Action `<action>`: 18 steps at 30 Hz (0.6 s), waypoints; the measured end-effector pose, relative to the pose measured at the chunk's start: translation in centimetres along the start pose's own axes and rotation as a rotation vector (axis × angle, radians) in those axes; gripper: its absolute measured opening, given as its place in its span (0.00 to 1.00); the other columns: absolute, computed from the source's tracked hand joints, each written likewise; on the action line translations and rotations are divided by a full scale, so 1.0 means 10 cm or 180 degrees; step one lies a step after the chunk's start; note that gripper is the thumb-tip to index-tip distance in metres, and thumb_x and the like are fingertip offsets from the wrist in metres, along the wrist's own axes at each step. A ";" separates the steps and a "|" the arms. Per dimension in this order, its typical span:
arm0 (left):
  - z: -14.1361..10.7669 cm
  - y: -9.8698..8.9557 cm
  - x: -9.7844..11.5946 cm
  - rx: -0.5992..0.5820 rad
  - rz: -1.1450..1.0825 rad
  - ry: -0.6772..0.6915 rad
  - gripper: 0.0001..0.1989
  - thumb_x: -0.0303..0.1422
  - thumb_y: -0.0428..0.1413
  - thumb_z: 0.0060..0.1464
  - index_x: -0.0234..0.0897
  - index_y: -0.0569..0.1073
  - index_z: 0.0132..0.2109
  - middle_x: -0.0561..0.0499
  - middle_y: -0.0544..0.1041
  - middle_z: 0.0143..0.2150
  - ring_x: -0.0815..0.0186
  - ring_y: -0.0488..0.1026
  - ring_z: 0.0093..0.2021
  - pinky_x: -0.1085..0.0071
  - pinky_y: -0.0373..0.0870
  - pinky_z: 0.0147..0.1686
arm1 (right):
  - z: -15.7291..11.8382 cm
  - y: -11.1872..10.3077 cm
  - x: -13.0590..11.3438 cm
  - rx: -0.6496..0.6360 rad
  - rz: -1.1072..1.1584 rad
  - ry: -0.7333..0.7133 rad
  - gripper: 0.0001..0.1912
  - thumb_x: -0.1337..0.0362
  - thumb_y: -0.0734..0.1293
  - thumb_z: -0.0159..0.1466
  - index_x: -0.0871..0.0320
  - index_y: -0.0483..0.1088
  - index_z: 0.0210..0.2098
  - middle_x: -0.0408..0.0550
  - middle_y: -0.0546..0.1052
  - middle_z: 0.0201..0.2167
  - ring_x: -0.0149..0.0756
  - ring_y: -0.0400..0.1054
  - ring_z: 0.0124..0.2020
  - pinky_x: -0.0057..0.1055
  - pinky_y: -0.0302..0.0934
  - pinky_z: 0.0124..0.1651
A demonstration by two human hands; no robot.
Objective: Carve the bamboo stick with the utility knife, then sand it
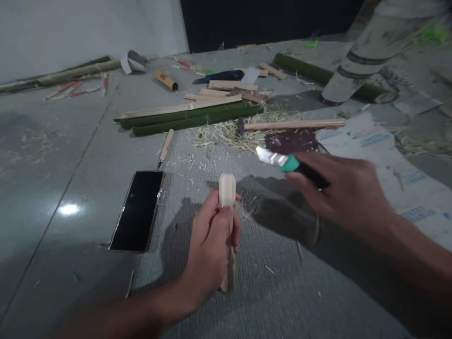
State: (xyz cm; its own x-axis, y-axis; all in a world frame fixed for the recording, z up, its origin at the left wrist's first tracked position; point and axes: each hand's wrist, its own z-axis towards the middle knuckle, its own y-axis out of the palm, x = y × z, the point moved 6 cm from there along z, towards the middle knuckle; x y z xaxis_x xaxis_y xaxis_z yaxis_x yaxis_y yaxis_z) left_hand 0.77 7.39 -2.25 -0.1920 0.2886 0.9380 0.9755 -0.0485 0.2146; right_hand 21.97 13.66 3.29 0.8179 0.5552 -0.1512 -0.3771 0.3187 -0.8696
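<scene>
My left hand (pixel 212 240) is closed around a pale strip of wood or bamboo (pixel 227 186), whose rounded top end sticks up above the thumb. The strip's lower end shows below the palm. To the right, my right hand (pixel 339 188) grips a utility knife (pixel 291 165) with a black and green handle. Its bright blade points left, above the strip's top end and apart from it. Shavings (pixel 226 136) lie on the grey floor beyond both hands.
A phone (pixel 137 212) lies left of my left hand, a wooden-handled tool (pixel 165 148) beyond it. Farther off are split green bamboo (pixel 197 115), a hammer (pixel 293 125), a blue-handled knife (pixel 222 76) and a grey post-like tube (pixel 367 56). Printed paper (pixel 399 174) lies right.
</scene>
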 end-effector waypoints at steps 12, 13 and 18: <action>0.02 -0.02 -0.03 0.0111 0.0230 0.0031 0.12 0.38 0.50 0.73 0.41 0.65 0.37 0.57 0.67 0.26 0.72 0.61 0.24 0.74 0.60 0.24 | -0.08 0.12 -0.39 -0.0604 0.0687 -0.0756 0.11 0.58 0.63 0.74 0.57 0.71 0.50 0.47 0.78 0.33 0.35 0.70 0.28 0.33 0.57 0.30; 0.02 -0.02 -0.03 0.0114 0.0223 0.0022 0.13 0.38 0.50 0.73 0.41 0.65 0.37 0.58 0.67 0.26 0.72 0.61 0.24 0.74 0.60 0.24 | -0.08 0.12 -0.40 -0.0647 0.0688 -0.0785 0.12 0.58 0.63 0.74 0.57 0.71 0.51 0.47 0.78 0.34 0.36 0.70 0.28 0.33 0.58 0.30; 0.02 -0.01 -0.01 0.0091 0.0334 0.0077 0.10 0.39 0.49 0.73 0.41 0.68 0.42 0.58 0.67 0.26 0.71 0.61 0.24 0.75 0.59 0.23 | -0.10 0.15 -0.43 -0.0730 0.0664 -0.0844 0.12 0.58 0.62 0.75 0.57 0.69 0.53 0.48 0.79 0.36 0.37 0.71 0.31 0.34 0.57 0.32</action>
State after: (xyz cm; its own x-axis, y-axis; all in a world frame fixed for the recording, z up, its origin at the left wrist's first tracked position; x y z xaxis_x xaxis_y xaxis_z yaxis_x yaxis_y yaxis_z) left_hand 0.72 7.55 -2.44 -0.0909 0.2600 0.9613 0.9930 -0.0500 0.1074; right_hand 18.31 10.98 2.17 0.5823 0.7783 -0.2349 -0.3917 0.0154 -0.9200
